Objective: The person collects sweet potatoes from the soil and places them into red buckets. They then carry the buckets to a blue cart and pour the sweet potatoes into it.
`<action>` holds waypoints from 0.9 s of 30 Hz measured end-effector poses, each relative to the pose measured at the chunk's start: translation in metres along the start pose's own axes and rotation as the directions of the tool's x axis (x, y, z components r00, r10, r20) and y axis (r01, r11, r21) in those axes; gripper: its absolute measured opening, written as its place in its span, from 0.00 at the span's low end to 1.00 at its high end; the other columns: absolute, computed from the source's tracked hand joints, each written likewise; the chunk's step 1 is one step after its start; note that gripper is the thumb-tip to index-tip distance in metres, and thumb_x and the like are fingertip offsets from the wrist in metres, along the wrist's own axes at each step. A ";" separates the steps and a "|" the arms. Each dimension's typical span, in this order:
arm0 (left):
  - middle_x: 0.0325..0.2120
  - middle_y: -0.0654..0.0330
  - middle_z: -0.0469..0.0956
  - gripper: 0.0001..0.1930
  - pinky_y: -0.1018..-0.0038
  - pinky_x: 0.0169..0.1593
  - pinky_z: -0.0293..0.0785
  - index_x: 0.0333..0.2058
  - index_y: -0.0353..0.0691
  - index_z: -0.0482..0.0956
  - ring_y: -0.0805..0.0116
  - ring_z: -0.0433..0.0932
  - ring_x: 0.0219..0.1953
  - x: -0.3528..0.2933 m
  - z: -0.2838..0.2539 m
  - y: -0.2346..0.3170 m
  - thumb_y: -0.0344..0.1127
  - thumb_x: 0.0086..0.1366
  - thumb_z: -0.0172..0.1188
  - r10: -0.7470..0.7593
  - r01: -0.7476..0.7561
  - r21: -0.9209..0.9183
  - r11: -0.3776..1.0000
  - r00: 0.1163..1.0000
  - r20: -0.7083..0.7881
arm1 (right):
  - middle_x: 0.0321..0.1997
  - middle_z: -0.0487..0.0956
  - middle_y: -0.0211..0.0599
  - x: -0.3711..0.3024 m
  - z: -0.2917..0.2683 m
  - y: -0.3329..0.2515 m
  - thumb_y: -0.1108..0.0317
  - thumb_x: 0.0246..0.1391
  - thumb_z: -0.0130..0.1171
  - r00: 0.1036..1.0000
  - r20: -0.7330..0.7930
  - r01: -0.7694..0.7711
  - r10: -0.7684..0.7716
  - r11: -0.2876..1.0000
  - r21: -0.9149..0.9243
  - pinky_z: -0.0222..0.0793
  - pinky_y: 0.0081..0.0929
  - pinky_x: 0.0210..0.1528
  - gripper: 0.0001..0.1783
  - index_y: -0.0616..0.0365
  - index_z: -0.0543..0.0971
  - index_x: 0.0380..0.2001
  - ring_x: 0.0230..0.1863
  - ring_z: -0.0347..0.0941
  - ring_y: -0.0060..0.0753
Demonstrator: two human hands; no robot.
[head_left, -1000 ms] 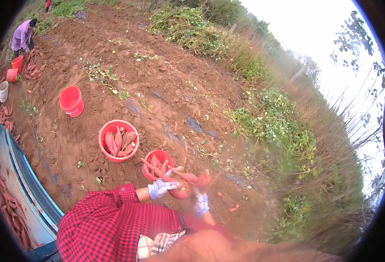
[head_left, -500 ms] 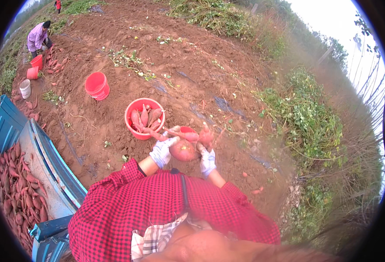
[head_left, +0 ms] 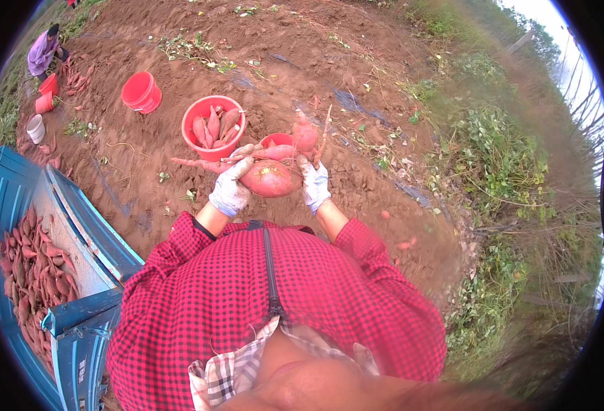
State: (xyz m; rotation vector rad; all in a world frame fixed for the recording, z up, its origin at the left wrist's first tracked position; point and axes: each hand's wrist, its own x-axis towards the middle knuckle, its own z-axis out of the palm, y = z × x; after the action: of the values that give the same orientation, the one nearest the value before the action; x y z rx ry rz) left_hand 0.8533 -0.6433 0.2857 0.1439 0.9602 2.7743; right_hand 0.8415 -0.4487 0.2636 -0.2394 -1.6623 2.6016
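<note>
Red-skinned sweet potato cluster [head_left: 269, 175] now sits higher, chest-level, clear of the small red bucket [head_left: 277, 140] behind it. Left hand [head_left: 230, 190] and right hand [head_left: 313, 185]: gloved fingers clamped on it. Filled bucket [head_left: 213, 127] far left. I read it as lifted for inspection.

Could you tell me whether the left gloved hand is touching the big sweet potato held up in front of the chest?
Touching. The head view shows the left hand cupped against the side of the big sweet potato, with no gap between them.
</note>
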 end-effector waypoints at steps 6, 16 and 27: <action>0.52 0.56 0.70 0.22 0.66 0.61 0.61 0.53 0.36 0.69 0.63 0.66 0.57 -0.012 0.004 -0.030 0.33 0.59 0.55 -0.057 0.062 0.169 0.984 0.998 -0.038 | 0.53 0.72 0.30 -0.022 -0.030 0.026 0.63 0.58 0.55 0.978 0.012 -0.208 0.209 0.964 0.166 0.67 0.27 0.54 0.24 0.56 0.67 0.57 0.50 0.70 0.27; 0.53 0.56 0.69 0.24 0.63 0.62 0.60 0.53 0.37 0.69 0.61 0.65 0.58 -0.017 0.012 -0.053 0.33 0.57 0.56 -0.153 0.151 0.137 0.979 0.988 -0.003 | 0.44 0.75 0.30 -0.027 -0.069 0.039 0.58 0.57 0.57 0.980 -0.129 -0.152 0.151 0.988 -0.003 0.69 0.22 0.44 0.22 0.60 0.72 0.50 0.41 0.70 0.21; 0.55 0.54 0.68 0.24 0.61 0.62 0.60 0.53 0.37 0.69 0.59 0.65 0.58 0.014 -0.018 -0.032 0.32 0.56 0.56 -0.193 0.191 0.074 0.979 0.981 0.026 | 0.40 0.77 0.27 -0.005 -0.055 0.034 0.59 0.55 0.60 0.988 0.003 -0.153 0.154 0.987 -0.055 0.69 0.22 0.38 0.19 0.56 0.74 0.47 0.38 0.72 0.21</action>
State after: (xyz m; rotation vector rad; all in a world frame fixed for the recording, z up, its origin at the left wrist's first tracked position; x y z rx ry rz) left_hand 0.8418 -0.6262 0.2520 0.1019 1.0077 2.5559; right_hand 0.8560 -0.4143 0.2105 -0.3753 -1.7875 2.6693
